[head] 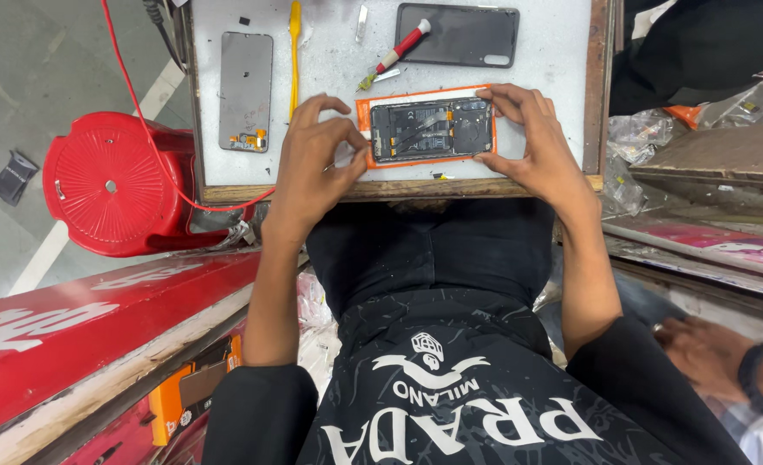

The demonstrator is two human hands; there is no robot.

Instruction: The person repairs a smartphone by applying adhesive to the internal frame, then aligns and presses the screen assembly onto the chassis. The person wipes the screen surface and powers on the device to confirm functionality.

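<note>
Both hands, left hand [312, 159] and right hand [532, 142], grip the opened phone [430, 129] (orange-framed) by its ends.

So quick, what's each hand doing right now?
Left hand: fingers pinched at the left end of the opened phone, touching it.
Right hand: fingers spread, gripping the phone's right end.
</note>
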